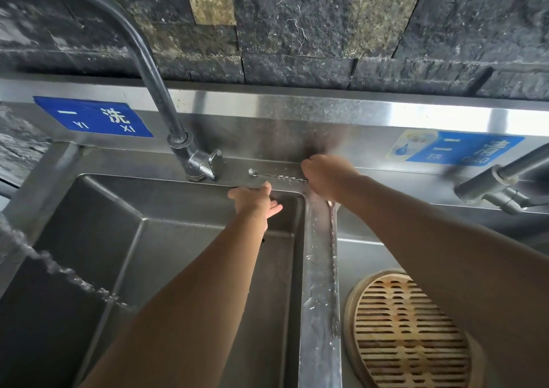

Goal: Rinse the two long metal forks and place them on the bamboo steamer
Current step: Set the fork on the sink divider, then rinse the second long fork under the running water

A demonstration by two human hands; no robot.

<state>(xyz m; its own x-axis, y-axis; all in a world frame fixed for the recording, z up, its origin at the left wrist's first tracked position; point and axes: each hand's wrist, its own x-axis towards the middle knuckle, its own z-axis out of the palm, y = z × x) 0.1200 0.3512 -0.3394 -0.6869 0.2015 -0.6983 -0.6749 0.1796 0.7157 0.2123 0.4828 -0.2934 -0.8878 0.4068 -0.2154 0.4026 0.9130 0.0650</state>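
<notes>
Forks, two: the back fork (276, 175) lies on the rear ledge, its end pinched by the curled right hand (326, 176); the divider fork (333, 268) lies beside one bamboo steamer (410, 337). Left hand (255, 199), fingers loose, touches the basin rim (133, 177).

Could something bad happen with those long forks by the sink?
Maybe. The second fork lies on the wet, narrow divider, so a bump could knock it off. The right hand pinches only the very end of the ledge fork, so that long fork might tip and slip from the grip.
</notes>
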